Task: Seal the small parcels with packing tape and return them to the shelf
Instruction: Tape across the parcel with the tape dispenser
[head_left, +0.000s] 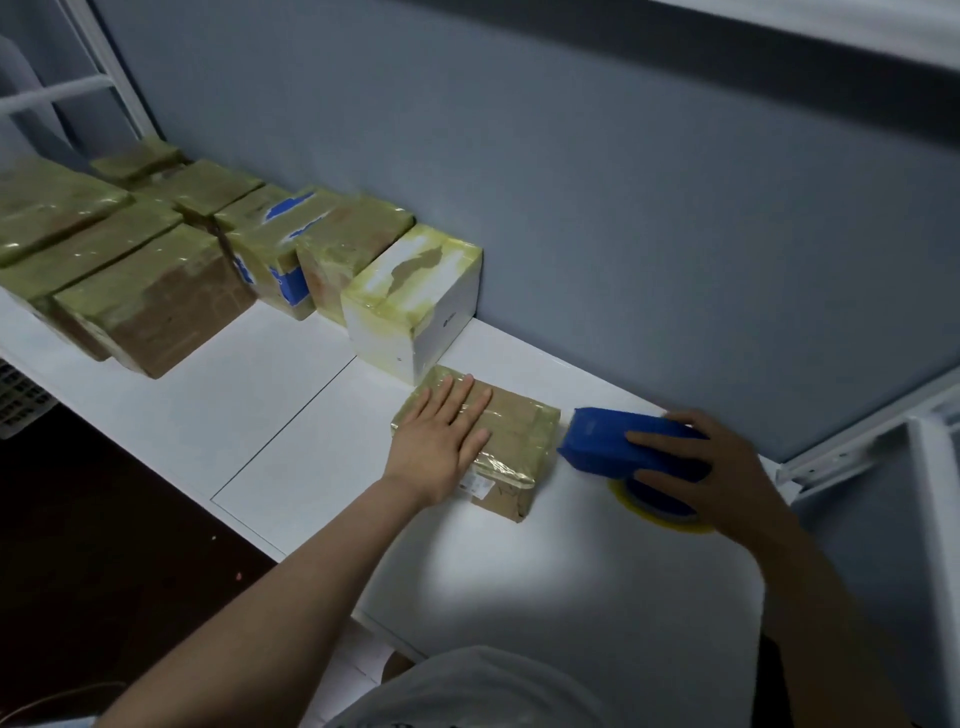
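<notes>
**One parcel under the hand, a row already wrapped**

A grey shirt (467, 691) fills the bottom of the view, with both bare forearms reaching over it to the shelf (311, 415). Far left of the parcel stands a row of boxes (156, 270) wrapped in glossy tape. The row ends in a white box (415, 301) just behind the parcel's far corner. These look sealed and shelved.

The parcel (519, 436) lies flat on the shelf. The left hand (441, 441) presses on its top, fingers straight. Tape shines over its top and sides, but the near end shows bare card and a label. I judge it nearly sealed, with putting it away left to do.

Just right of the parcel, the right hand (727, 467) curls round a blue dispenser (597, 441). I cannot tell whether its nose touches the parcel.

Open shelf lies left of and in front of the parcel, up to the front edge, with dark floor below. The wall closes in behind the parcel, and a white post (935, 519) hems in the right.
</notes>
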